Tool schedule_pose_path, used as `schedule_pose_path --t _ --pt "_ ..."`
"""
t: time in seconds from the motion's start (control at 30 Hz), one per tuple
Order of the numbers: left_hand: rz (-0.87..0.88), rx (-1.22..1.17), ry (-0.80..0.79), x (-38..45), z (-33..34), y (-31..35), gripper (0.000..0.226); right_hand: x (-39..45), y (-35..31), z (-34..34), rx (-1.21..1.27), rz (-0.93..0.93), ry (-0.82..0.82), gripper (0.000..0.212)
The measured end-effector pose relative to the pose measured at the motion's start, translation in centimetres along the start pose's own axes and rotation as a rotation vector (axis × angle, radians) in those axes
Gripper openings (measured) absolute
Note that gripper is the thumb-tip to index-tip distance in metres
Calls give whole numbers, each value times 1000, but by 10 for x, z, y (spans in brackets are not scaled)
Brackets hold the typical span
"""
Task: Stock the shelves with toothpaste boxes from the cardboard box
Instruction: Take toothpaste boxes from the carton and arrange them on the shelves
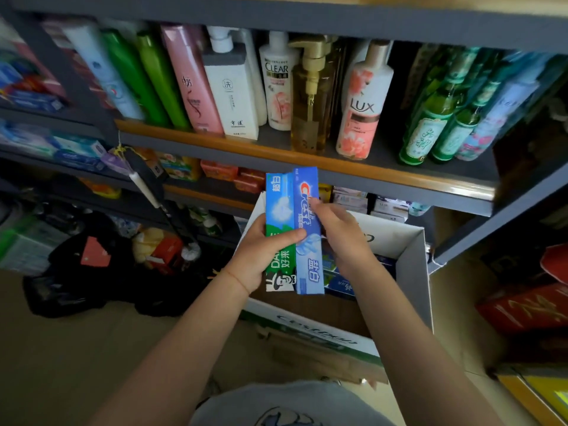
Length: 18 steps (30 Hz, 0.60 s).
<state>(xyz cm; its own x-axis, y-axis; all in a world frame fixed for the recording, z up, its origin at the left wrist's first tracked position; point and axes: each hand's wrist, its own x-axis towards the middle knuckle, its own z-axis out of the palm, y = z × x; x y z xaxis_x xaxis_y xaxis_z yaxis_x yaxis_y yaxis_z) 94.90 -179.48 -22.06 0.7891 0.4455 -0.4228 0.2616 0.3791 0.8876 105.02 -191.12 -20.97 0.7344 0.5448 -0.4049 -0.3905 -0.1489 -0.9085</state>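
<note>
Shop aisle, carton (413, 272) on the floor before the shelves (307, 162).
Above the open carton, left hand (256, 256) grips two upright toothpaste boxes (293, 232) side by side; right hand (344, 233) pinches the blue Crest one. Far behind, shampoo bottles (276, 84) line the shelf.

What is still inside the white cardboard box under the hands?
Inside the cardboard box, a few blue toothpaste boxes lie near the bottom, partly visible. The held Crest box, the green Darlie box and the right hand cover the rest, so no count is possible.
</note>
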Motion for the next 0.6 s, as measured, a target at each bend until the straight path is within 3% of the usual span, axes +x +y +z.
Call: schedule_pose_path --t 0.17,0.27,0.37,0.6 --pt "62 -65 33 -9 -37 9 65 -25 13 38 -71 -34 -72 40" --pt "66 -153 34 -21 -81 16 42 -39 12 84 -38 -94 -1 26" --pt "34 -197 96 -37 -148 24 30 -53 17 143 -71 -127 34 25" --pt "-27 -365 136 -91 -311 36 44 -75 41 299 26 -106 -60 24"
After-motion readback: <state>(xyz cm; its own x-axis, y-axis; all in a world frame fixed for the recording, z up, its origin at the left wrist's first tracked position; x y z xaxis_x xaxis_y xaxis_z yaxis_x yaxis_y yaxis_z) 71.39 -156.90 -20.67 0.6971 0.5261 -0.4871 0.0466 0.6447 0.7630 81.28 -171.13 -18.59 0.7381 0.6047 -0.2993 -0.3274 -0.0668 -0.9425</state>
